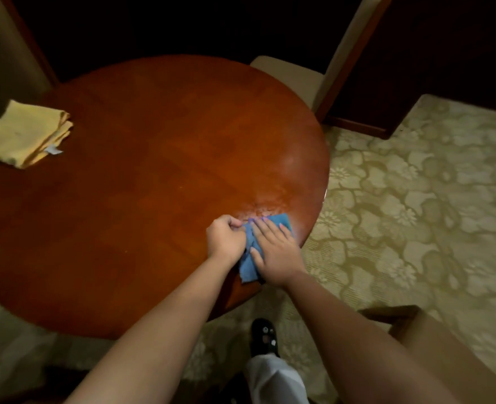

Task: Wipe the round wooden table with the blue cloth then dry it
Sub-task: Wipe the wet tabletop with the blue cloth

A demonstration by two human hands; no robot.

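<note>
Left hand [224, 237] curled in a tight grip on the left edge of the blue cloth [270, 225], fingers bunched round it. Right hand [276, 252] flat on top of the same cloth, fingers straight and spread, pressing down, not curled round it. Blue cloth on the round wooden table [153, 176], close to the near right edge. Much of the cloth hidden under the two hands; only a far corner and a near strip peeking out. Shiny wet patch on the wood just past the cloth.

One folded yellow cloth [25, 135] far off on the left side of the table, its left end cut off by something dark and blurry. One small white tag sticking out of it.

Hard to see much at the top: very dark there. One pale chair [296, 80] tucked at the far right of the table, its back cut off at the top. Another seat [433, 339] at lower right, half hidden by the right arm. Flowery carpet [415, 199] all round. One dark shoe [264, 336] and one white trouser leg [273, 377] down below, between the two arms.
</note>
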